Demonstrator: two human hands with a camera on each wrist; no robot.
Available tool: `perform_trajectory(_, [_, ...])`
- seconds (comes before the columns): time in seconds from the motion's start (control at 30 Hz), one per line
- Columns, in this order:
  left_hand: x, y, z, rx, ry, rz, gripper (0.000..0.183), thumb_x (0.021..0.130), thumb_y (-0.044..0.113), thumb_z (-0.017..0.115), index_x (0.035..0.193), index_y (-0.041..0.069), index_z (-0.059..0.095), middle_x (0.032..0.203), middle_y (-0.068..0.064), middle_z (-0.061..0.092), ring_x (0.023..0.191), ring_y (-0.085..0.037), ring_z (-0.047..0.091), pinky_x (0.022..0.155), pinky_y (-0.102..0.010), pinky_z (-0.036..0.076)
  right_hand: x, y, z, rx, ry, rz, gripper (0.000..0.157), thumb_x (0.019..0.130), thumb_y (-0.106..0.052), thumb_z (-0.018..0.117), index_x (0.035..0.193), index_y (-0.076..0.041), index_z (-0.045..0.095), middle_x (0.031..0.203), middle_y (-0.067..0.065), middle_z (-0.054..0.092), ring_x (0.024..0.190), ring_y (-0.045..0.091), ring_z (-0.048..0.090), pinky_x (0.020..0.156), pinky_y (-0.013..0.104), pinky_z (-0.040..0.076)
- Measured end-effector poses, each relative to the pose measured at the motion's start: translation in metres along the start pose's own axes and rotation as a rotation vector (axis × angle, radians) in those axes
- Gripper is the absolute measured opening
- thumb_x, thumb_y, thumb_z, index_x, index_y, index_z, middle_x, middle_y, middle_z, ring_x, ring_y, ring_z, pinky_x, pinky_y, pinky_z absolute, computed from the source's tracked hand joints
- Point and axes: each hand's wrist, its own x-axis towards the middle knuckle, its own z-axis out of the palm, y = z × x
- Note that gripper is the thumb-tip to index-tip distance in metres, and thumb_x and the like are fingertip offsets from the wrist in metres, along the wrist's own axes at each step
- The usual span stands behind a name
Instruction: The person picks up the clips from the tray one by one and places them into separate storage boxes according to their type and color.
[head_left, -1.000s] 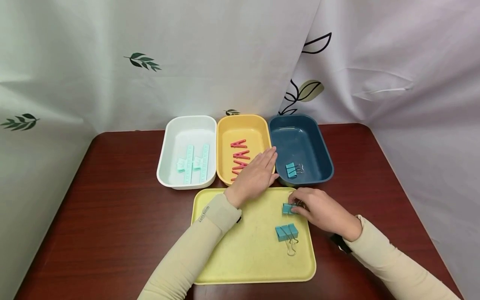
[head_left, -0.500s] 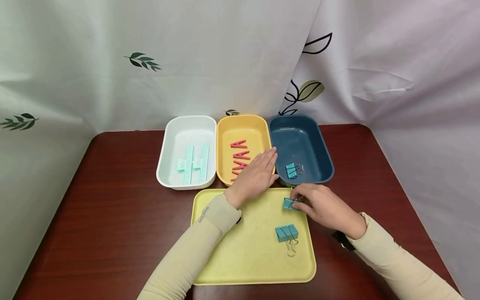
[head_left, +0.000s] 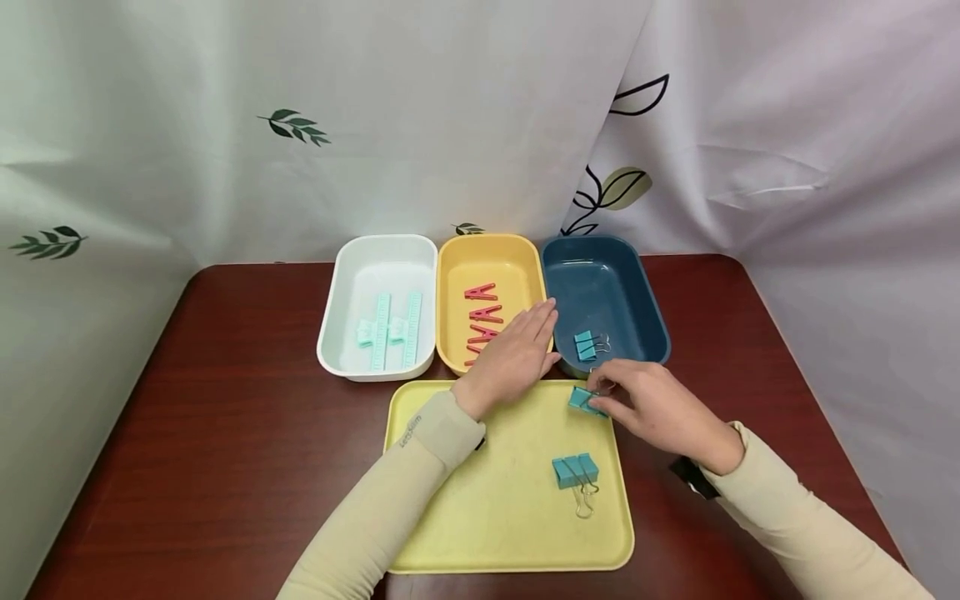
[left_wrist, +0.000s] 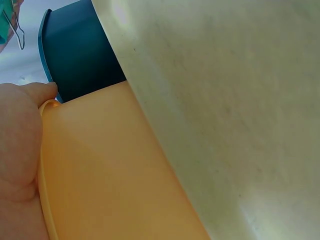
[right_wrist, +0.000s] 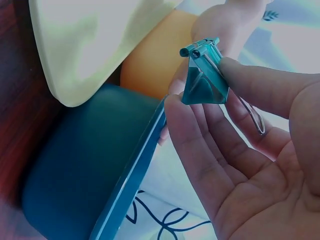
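Note:
In the right wrist view a teal binder clip (right_wrist: 206, 75) is pinched between the thumb and fingers of my right hand (right_wrist: 250, 135). The head view has this right hand (head_left: 660, 408) above the far right corner of the yellow tray (head_left: 495, 533), just in front of the dark blue bin (head_left: 656, 304). My left hand (head_left: 513, 354) lies with straight fingers over the front right rim of the orange bin (head_left: 491, 242), fingertips by the blue bin. A second teal binder clip (head_left: 575, 472) rests on the tray; another small binder clip (head_left: 586, 346) sits inside the blue bin.
At the left of the row stands a white bin (head_left: 348, 258) with two mint ruler-shaped clips (head_left: 381, 332). Several red clothespins (head_left: 486, 314) lie in the orange bin. A patterned curtain (head_left: 450, 108) rises behind the brown table (head_left: 225, 400).
My right hand has lifted the binder clip off the tray and shifted slightly up and right toward the blue bin. The left hand keeps its place on the orange bin.

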Motion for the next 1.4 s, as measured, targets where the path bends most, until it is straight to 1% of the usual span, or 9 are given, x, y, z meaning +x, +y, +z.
perform_trajectory(0.13, [0.000,0.000,-0.001,0.003,-0.005,-0.001,0.063,0.110,0.037,0.038,0.157,-0.003,0.026,0.167,-0.015,0.015,0.154,-0.024,0.011,0.123,-0.034,0.008,0.002,0.002,-0.003,0.012,0.027,-0.008,0.014,0.088,-0.010,0.079,0.095,-0.017,0.070,0.090,-0.009,0.066,0.076,0.001,0.061,0.069,0.028,0.057])
perform_trajectory(0.3, [0.001,0.001,-0.002,-0.006,-0.008,-0.003,0.064,0.109,0.037,0.040,0.157,-0.003,0.025,0.167,-0.014,0.015,0.154,-0.024,0.011,0.123,-0.034,0.008,0.006,0.003,-0.008,0.031,0.058,0.019,0.015,0.087,-0.011,0.080,0.094,-0.018,0.069,0.089,-0.009,0.066,0.075,0.000,0.063,0.069,0.026,0.057])
perform_trajectory(0.5, [0.001,0.001,-0.001,-0.018,-0.008,0.001,0.063,0.109,0.035,0.041,0.157,-0.003,0.025,0.167,-0.015,0.014,0.154,-0.025,0.011,0.123,-0.035,0.008,0.010,0.004,-0.012,0.047,0.071,0.049,0.010,0.090,-0.012,0.077,0.097,-0.017,0.070,0.093,-0.007,0.069,0.079,0.005,0.068,0.071,0.032,0.059])
perform_trajectory(0.6, [0.000,0.001,-0.001,-0.023,-0.010,0.002,0.063,0.109,0.035,0.041,0.157,-0.003,0.025,0.167,-0.015,0.014,0.154,-0.025,0.010,0.123,-0.035,0.008,0.012,0.006,-0.013,0.042,0.083,0.053,0.010,0.090,-0.012,0.077,0.097,-0.016,0.070,0.093,-0.006,0.070,0.080,0.006,0.068,0.071,0.032,0.059])
perform_trajectory(0.7, [0.000,0.001,-0.002,-0.016,-0.014,-0.001,0.063,0.110,0.036,0.039,0.157,-0.003,0.024,0.167,-0.014,0.013,0.154,-0.024,0.010,0.123,-0.034,0.007,0.016,0.009,-0.014,0.025,0.102,0.056,0.011,0.090,-0.011,0.077,0.096,-0.016,0.070,0.092,-0.006,0.070,0.080,0.006,0.067,0.070,0.031,0.059])
perform_trajectory(0.83, [0.001,0.001,-0.002,-0.016,-0.018,-0.003,0.063,0.110,0.037,0.037,0.157,-0.003,0.024,0.167,-0.014,0.013,0.154,-0.024,0.008,0.123,-0.034,0.006,0.021,0.014,-0.015,0.016,0.124,0.074,0.009,0.090,-0.012,0.077,0.097,-0.014,0.071,0.091,-0.005,0.070,0.080,0.008,0.066,0.070,0.034,0.059])
perform_trajectory(1.1, [0.001,0.000,-0.001,-0.022,-0.012,0.001,0.063,0.110,0.037,0.038,0.157,-0.003,0.024,0.167,-0.014,0.014,0.154,-0.023,0.009,0.123,-0.033,0.006,0.029,0.025,-0.016,0.043,0.150,0.119,0.007,0.092,-0.013,0.075,0.098,-0.012,0.071,0.088,-0.002,0.070,0.079,0.011,0.066,0.072,0.040,0.060])
perform_trajectory(1.4, [0.001,-0.001,-0.002,-0.026,-0.010,0.004,0.064,0.109,0.038,0.039,0.157,-0.002,0.024,0.167,-0.013,0.014,0.154,-0.023,0.009,0.123,-0.034,0.007,0.039,0.039,-0.020,0.027,0.206,0.147,0.007,0.092,-0.014,0.075,0.096,-0.010,0.071,0.083,-0.001,0.070,0.074,0.012,0.065,0.067,0.036,0.056])
